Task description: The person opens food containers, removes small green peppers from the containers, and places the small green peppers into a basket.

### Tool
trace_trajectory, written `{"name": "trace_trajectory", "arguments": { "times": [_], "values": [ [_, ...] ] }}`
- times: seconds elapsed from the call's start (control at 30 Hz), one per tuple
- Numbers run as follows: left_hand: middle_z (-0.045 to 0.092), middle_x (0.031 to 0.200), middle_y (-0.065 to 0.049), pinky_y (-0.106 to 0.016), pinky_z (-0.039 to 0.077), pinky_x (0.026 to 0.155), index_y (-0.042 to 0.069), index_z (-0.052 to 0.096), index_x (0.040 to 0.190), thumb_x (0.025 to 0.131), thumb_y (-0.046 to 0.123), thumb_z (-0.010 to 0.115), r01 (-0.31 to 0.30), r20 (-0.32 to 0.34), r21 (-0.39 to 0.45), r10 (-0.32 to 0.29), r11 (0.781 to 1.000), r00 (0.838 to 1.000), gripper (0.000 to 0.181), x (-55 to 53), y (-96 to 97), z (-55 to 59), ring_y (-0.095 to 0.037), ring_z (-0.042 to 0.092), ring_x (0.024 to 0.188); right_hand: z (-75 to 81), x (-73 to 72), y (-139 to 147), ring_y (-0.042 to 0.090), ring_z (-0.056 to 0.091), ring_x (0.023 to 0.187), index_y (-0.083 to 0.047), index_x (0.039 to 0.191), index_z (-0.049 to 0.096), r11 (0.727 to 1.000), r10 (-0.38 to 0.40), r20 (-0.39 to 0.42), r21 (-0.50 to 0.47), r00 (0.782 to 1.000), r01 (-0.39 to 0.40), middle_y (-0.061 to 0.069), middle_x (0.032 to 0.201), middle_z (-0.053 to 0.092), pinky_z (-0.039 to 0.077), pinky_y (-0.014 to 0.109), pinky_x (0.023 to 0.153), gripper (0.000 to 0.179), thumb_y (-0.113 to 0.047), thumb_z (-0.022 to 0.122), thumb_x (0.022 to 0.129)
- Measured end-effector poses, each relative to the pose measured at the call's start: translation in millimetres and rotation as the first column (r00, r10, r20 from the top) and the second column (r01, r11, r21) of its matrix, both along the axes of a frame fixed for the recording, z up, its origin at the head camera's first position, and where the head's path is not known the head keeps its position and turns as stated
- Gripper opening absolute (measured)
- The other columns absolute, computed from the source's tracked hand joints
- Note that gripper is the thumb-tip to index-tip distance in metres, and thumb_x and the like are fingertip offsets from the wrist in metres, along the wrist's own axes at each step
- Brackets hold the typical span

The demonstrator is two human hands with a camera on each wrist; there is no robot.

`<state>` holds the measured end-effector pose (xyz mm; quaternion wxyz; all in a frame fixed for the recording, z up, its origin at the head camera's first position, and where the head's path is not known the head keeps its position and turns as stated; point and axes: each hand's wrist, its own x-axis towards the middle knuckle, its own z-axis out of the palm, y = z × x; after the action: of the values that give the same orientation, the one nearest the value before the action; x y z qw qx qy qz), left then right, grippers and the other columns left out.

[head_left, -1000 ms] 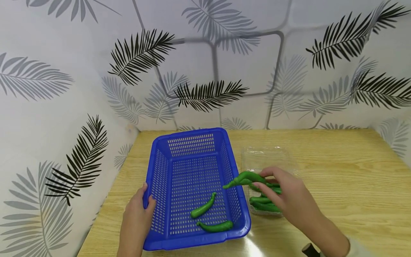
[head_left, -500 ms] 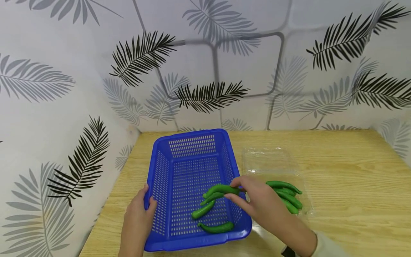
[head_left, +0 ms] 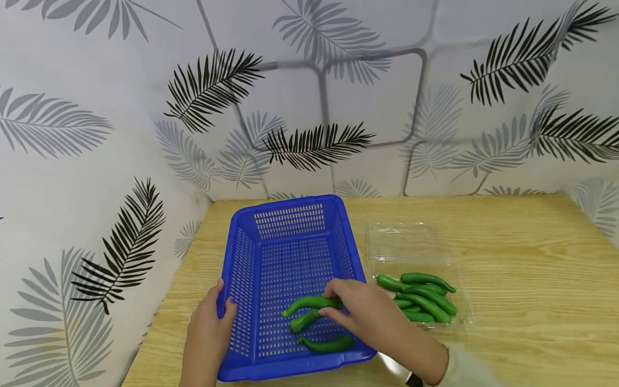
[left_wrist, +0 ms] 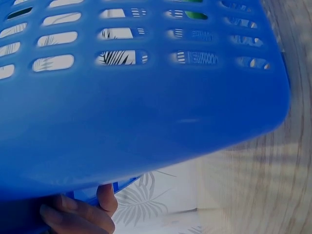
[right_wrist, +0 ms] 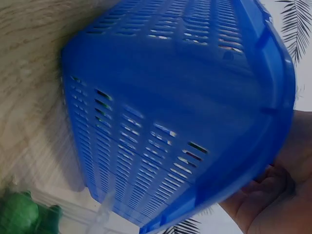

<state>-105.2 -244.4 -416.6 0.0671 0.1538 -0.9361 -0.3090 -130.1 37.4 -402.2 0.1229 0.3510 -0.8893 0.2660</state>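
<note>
A blue plastic basket stands on the table, its left rim gripped by my left hand. My right hand reaches over the right rim and pinches the end of a long green chili pepper low inside the basket. Just below that pepper, another green chili lies partly under the fingertips; whether the hand holds it too is unclear. Nearer the front wall rests a curved chili. In the left wrist view my left fingers show beneath the basket's rim.
To the right of the basket, a clear plastic box holds several green chilies, its lid folded back toward the wall. A leaf-patterned wall covering rises behind the wooden table.
My right hand has carried two chilies left from above the clear box into the basket and lowered them beside the others. The left hand has stayed on the rim.
</note>
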Motion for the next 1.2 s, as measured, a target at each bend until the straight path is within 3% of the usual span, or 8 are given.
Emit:
{"name": "trace_trajectory", "arguments": {
  "times": [0.5,0.93,1.2],
  "values": [
    [0.045,0.135,-0.023,-0.055,0.036,0.096,0.002,0.039,0.140,0.093,0.019,0.046,-0.007,-0.002,-0.016,0.007,1.000,1.000,0.051,0.1,-0.7,-2.6,-0.039,0.044,0.122,-10.9,-1.1,-18,0.000,0.047,0.059,-0.018,0.083,0.054,0.975,0.091,0.110,0.192,0.990,-0.111,-0.013,0.070,0.053,0.043,0.021,0.049,0.021,-0.033,0.069,0.082],
    [0.045,0.135,-0.023,-0.054,0.035,0.097,0.001,0.039,0.139,0.093,0.018,0.047,0.006,-0.016,-0.013,-0.006,1.000,1.000,0.050,0.6,-1.1,-1.0,-0.039,0.045,0.121,-15.6,-4.5,-25,0.008,0.053,0.055,-0.018,0.076,0.056,0.909,0.093,0.061,0.403,0.994,-0.109,-0.008,0.064,0.053,0.041,0.028,0.044,0.025,-0.032,0.076,0.074],
    [0.044,0.136,-0.023,-0.054,0.035,0.097,0.001,0.038,0.140,0.093,0.018,0.046,0.001,0.008,-0.011,-0.001,1.000,1.000,0.051,-0.3,-0.1,0.7,-0.039,0.044,0.122,-18.9,-5.6,-32,0.009,0.052,0.054,-0.016,0.077,0.060,0.853,0.031,0.110,0.516,0.993,-0.084,-0.007,0.064,0.056,0.041,0.028,0.043,0.023,-0.034,0.075,0.074]
  ]
}}
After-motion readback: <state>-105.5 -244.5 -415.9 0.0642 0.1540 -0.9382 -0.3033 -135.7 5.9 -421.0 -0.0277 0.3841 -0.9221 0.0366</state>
